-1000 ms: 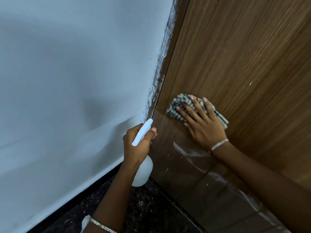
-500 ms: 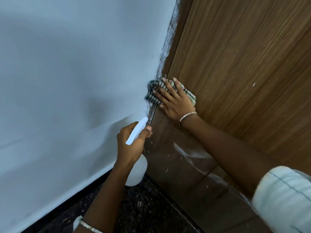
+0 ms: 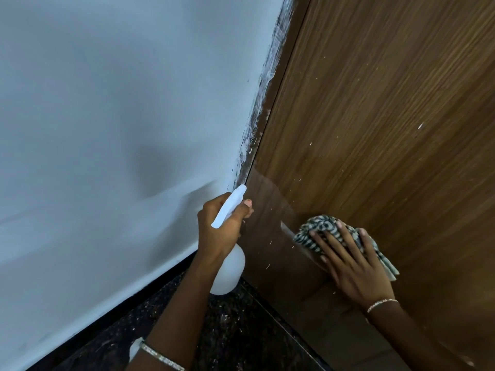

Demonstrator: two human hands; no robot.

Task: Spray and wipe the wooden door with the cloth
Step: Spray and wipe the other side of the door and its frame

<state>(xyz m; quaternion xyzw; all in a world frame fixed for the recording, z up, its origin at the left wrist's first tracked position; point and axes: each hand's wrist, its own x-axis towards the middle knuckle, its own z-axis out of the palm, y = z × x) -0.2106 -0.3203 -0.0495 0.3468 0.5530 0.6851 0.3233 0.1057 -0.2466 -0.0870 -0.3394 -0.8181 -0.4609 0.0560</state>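
The left grip [image 3: 221, 231] clasps the spray bottle [image 3: 231, 271] while the flat right grip [image 3: 353, 263] presses the cloth [image 3: 320, 228] on the wooden door [image 3: 375, 129]

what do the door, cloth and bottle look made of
The door looks like wood or wood-look laminate: brown, fine straight grain, glossy sheen low down. The cloth is soft woven fabric, dark-and-white checked, bunched in folds. The bottle seems white plastic, smooth.

text: none readable | spray bottle [image 3: 229, 274]: white, no label apparent, though partly hidden
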